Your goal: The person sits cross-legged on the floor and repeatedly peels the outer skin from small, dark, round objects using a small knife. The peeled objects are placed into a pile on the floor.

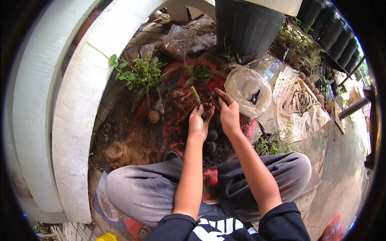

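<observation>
My left hand (199, 122) is at the centre, with a short green-yellow plant stem (195, 95) standing up between its thumb and fingers. Dark soil coats the fingertips. Close on its right, my right hand (227, 111) has its fingers apart and reaching towards the left fingertips; whether it pinches anything small is hidden. Below the hands, dark round balls (210, 147) rest in loose dark soil (212, 159) on a red cloth (210, 177). A small pot with a green plant (202, 75) stands just beyond the hands.
Brown fibre (132, 150) lies at the left, near a small fibre ball (153, 117). An open plastic bag (233, 87), a plastic bottle (272, 70) and a soil-strewn plastic sheet (283, 111) lie at the right. A large black pot (247, 30) stands behind; a white curved structure (75, 105) borders the left.
</observation>
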Motion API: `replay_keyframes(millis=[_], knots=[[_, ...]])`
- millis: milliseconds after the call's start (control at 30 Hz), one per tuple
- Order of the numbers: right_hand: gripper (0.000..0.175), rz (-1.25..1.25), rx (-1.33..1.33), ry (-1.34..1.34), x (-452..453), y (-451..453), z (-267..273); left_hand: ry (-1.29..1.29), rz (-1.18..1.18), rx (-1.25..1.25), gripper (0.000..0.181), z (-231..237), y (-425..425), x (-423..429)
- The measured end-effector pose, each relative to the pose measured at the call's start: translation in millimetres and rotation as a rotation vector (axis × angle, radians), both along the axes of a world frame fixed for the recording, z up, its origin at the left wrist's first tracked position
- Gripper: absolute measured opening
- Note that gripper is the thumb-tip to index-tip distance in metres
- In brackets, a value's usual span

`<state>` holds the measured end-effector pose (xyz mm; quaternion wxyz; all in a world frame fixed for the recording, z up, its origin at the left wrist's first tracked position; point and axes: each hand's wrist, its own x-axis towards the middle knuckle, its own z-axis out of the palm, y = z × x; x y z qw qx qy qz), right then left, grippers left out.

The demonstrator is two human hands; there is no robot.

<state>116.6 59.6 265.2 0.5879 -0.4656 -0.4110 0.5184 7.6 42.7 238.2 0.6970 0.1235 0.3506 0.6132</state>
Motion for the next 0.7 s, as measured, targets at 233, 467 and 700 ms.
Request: replay_keyframes(millis=[233, 467, 700], knots=[[0.042, 0.218, 0.457, -1.018, -18.3, -27.2, -5.5, -0.315, 0.064, -0.043, 0.036, 2.8, -0.3, -5.8], [0.048, 0.219, 0.426, -1.277, -30.4, -35.4, -2.7, -0.186, 0.133, -0.107, 0.033, -2.3, -2.6, -20.3], [0.04, 0.279, 0.539, -1.197, -31.3, -37.4, 10.1, -0.132, 0.164, -0.14, 0.056, -1.3, 3.9, -25.9]])
